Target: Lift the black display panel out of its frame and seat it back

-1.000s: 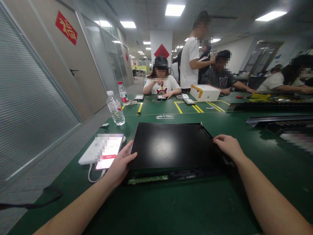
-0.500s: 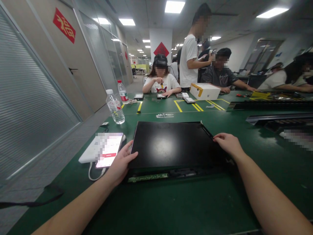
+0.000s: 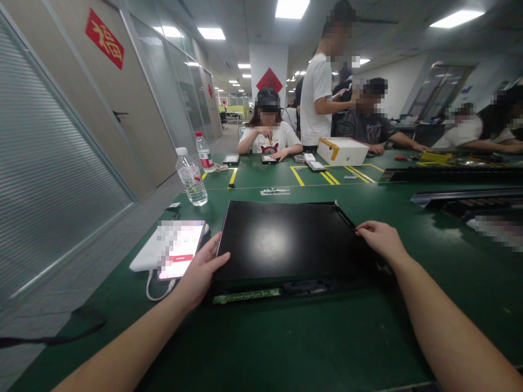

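I'm holding the panel [image 3: 281, 239] over the frame [image 3: 316, 287] on the worktop [image 3: 286, 348], my left hand [image 3: 203, 269] clasping the panel's left edge, my right hand [image 3: 381, 239] pinching the frame's right rim

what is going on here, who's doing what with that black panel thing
One person is working bare-handed at a green table. Their left grip holds the left edge of a flat black panel, thumb on top. Their right grip pinches the black frame along its right side. A green circuit board shows at the near edge. Across the table, a co-worker sits at a small flat item.
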`<control>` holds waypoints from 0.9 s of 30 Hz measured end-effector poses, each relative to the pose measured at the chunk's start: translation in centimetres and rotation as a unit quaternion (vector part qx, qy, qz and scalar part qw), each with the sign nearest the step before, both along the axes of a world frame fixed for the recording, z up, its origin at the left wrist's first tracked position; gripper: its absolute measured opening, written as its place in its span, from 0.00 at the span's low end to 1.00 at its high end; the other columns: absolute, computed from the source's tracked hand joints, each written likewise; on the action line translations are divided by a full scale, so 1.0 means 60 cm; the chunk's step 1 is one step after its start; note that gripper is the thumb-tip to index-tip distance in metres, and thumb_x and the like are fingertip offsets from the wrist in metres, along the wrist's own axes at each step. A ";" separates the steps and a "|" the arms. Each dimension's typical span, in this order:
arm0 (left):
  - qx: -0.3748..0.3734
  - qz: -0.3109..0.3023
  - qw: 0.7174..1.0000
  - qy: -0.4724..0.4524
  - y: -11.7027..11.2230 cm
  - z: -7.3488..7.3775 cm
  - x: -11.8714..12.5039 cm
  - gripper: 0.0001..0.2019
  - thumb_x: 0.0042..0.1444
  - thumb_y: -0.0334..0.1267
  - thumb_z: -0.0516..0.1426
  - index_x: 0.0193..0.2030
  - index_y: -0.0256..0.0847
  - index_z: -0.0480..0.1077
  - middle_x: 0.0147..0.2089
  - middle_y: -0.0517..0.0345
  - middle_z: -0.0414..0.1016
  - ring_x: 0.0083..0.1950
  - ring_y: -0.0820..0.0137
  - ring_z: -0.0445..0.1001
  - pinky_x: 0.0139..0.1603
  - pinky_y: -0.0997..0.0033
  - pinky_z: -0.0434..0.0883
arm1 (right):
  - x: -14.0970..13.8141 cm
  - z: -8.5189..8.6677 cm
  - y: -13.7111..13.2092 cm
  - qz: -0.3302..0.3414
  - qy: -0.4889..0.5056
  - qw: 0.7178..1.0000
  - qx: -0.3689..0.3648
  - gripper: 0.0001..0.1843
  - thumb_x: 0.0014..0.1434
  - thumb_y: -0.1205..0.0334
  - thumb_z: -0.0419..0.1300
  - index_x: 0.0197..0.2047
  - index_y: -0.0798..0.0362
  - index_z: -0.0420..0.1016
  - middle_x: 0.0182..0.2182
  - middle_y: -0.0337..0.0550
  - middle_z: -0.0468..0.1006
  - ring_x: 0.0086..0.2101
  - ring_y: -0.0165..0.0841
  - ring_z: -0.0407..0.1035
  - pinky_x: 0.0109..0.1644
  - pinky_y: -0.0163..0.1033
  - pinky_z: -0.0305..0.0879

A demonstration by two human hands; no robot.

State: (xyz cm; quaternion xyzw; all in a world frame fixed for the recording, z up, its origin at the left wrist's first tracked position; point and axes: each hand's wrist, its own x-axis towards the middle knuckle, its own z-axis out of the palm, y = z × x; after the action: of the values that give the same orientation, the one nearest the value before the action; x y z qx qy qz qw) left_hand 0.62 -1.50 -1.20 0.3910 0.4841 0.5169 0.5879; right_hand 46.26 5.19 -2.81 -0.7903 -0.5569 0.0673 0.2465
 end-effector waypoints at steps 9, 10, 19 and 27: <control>0.065 -0.021 0.986 0.151 0.002 -0.012 -0.013 0.39 0.46 0.46 0.71 0.66 0.43 0.68 0.76 0.45 0.58 0.75 0.48 0.57 0.73 0.53 0.58 | 0.004 -0.002 -0.001 -0.005 0.000 1.000 0.001 0.12 0.52 0.58 0.59 0.34 0.47 0.84 0.32 0.43 0.84 0.37 0.40 0.76 0.38 0.39 0.66; 0.075 -0.022 0.982 0.172 0.004 -0.016 -0.014 0.38 0.47 0.46 0.70 0.66 0.42 0.69 0.77 0.44 0.56 0.76 0.48 0.55 0.74 0.53 0.56 | 0.005 -0.003 0.000 -0.006 0.001 1.000 0.001 0.12 0.52 0.58 0.59 0.34 0.47 0.84 0.33 0.43 0.84 0.37 0.40 0.76 0.38 0.39 0.67; 0.092 0.005 0.948 0.304 0.011 -0.025 -0.020 0.29 0.48 0.46 0.68 0.59 0.44 0.75 0.78 0.47 0.51 0.78 0.46 0.47 0.73 0.49 0.58 | 0.009 -0.002 0.002 -0.014 0.021 1.000 0.000 0.13 0.51 0.57 0.59 0.36 0.48 0.84 0.34 0.42 0.84 0.39 0.40 0.77 0.42 0.41 0.69; 0.096 -0.010 0.935 0.343 0.017 -0.040 -0.030 0.29 0.48 0.46 0.67 0.59 0.44 0.75 0.78 0.46 0.51 0.78 0.47 0.50 0.74 0.47 0.54 | 0.008 -0.003 0.003 -0.011 0.011 1.000 0.024 0.10 0.50 0.57 0.60 0.31 0.47 0.83 0.30 0.42 0.83 0.35 0.40 0.76 0.41 0.41 0.70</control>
State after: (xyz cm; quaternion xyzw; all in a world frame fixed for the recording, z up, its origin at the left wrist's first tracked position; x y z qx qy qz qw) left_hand -1.15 -0.46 -3.61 0.6035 0.6005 0.3896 0.3513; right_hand 46.75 5.38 -2.97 -0.7895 -0.5471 0.0598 0.2718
